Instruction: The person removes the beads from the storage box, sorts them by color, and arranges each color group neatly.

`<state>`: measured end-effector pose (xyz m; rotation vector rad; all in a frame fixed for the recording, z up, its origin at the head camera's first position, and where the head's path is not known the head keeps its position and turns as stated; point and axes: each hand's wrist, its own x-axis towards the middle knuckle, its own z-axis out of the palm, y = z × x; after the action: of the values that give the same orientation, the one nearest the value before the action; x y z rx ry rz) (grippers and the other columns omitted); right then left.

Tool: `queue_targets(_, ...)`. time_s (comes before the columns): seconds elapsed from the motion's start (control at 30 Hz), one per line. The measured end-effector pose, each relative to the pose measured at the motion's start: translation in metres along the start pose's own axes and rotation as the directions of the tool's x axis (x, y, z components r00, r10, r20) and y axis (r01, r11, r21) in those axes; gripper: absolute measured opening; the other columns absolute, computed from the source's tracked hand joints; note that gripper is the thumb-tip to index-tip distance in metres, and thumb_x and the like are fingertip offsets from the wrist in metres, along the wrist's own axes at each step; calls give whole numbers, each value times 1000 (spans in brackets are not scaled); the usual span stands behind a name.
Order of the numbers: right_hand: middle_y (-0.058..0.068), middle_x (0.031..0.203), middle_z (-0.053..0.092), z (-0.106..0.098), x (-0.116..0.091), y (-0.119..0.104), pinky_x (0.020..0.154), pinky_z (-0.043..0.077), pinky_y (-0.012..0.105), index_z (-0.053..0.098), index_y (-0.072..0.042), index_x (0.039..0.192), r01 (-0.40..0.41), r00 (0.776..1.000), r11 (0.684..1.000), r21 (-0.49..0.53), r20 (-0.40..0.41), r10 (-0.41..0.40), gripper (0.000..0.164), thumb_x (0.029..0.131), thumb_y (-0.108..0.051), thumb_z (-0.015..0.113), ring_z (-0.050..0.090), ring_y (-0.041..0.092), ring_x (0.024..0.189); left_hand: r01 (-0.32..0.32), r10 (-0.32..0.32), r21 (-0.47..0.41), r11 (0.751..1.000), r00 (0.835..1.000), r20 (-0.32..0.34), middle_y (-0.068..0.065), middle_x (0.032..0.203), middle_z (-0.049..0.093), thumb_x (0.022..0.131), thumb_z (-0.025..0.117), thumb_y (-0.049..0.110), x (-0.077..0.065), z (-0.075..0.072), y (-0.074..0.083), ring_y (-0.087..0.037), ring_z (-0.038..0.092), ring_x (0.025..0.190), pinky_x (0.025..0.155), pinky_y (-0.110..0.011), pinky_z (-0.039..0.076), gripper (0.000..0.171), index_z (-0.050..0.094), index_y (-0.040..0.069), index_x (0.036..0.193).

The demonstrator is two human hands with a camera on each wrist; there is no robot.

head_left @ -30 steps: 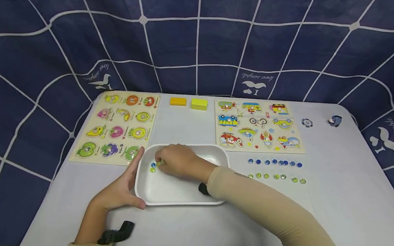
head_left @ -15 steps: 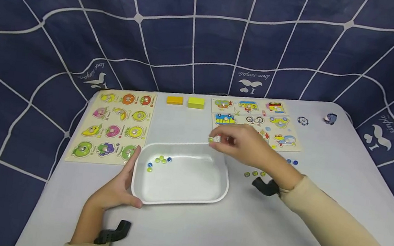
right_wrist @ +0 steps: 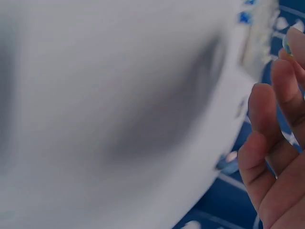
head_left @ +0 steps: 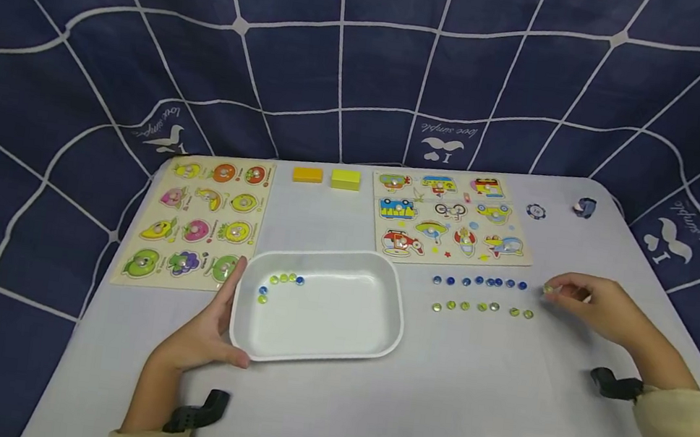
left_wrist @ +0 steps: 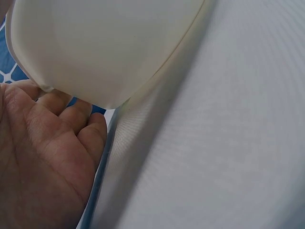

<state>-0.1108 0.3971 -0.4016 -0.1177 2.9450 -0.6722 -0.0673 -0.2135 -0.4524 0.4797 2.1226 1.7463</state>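
Note:
A white rectangular tray (head_left: 314, 349) sits on the table, with several yellow-green and blue glass beads (head_left: 283, 278) near its far left corner. My left hand (head_left: 205, 332) holds the tray's left end, its fingers along the side and its thumb at the near corner; fingers (left_wrist: 71, 112) meet the tray wall in the left wrist view. Right of the tray, my right hand (head_left: 601, 308) pinches a yellow-green glass bead (head_left: 547, 289) between thumb and fingertips, just past the right end of a row of blue beads (head_left: 480, 281). A row of yellow-green beads (head_left: 482, 307) lies nearer.
A fruit puzzle board (head_left: 144, 237) lies left of the tray, partly behind it. At the back are an orange block (head_left: 307, 175), a yellow block (head_left: 345, 179), a vehicle puzzle board (head_left: 443, 259), a poker chip (head_left: 536, 211) and a small figurine (head_left: 584, 207).
My right hand has come up out of the tray with a yellow-green bead and moved right, past the bead rows. The left hand stays at the tray.

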Motion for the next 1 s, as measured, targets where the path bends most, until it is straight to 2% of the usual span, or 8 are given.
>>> queue_targets(0.13,-2,78,60,7,-7,22,57,40,21,71,-14,99,-28,998,1000,-6,63,28,25,85,-34,69,48,5,69,1,-1,1,1000,1000,-2,11,160,-3,54,90,4,-1,0,1,-27,-1,148,103,-10,30,143,-11,38,150)
queue_targets(0.33,-1,76,59,15,-8,22,57,41,21,70,-11,101,-53,989,998,15,140,50,25,82,-28,72,47,7,68,-6,5,-9,1000,1000,-4,11,160,-3,54,90,2,-2,2,3,-26,-1,148,104,-10,29,144,-12,34,150)
queue_targets(0.5,-1,76,57,19,-7,19,56,41,21,70,-10,100,-46,987,999,18,156,43,24,81,-24,73,47,7,68,-12,12,-6,1000,1000,-7,11,160,-3,54,90,2,-2,2,2,-27,-1,148,104,-10,30,144,-13,30,151)
queue_targets(0.67,-2,78,59,13,-8,13,58,40,21,70,-13,102,-24,992,1000,2,125,24,32,80,-36,74,48,7,71,-4,4,9,1000,1000,-17,11,160,-3,55,90,3,-1,2,1,-25,-1,148,103,-10,29,143,-13,30,151)
queue_targets(0.77,-2,80,61,6,-5,-5,58,43,20,71,-15,103,18,997,1000,19,81,-19,34,82,-41,71,50,7,73,3,-3,14,1000,1000,-21,12,160,-3,55,90,3,-1,2,2,-24,-1,149,104,-10,29,143,-13,32,151)
queue_targets(0.83,-2,82,63,3,0,-26,58,44,20,71,-14,104,77,995,996,45,58,-79,30,85,-38,68,52,8,74,3,-3,14,1000,1000,-20,12,160,-4,55,90,3,0,2,2,-24,-2,149,104,-9,28,143,-12,34,150)
queue_targets(0.9,-3,82,63,4,7,-53,58,45,20,70,-14,105,144,988,988,60,41,-147,27,87,-34,67,52,8,74,-1,1,10,1000,1000,-14,12,160,-4,55,90,3,0,1,2,-24,-2,149,104,-8,27,143,-12,35,150)
queue_targets(1.0,-8,83,63,8,21,-101,59,46,20,70,-20,105,268,962,960,86,36,-272,21,88,-30,67,53,7,74,-9,9,11,1000,1000,-11,12,160,-4,55,90,4,0,1,1,-24,-3,149,104,-8,26,143,-12,36,150)
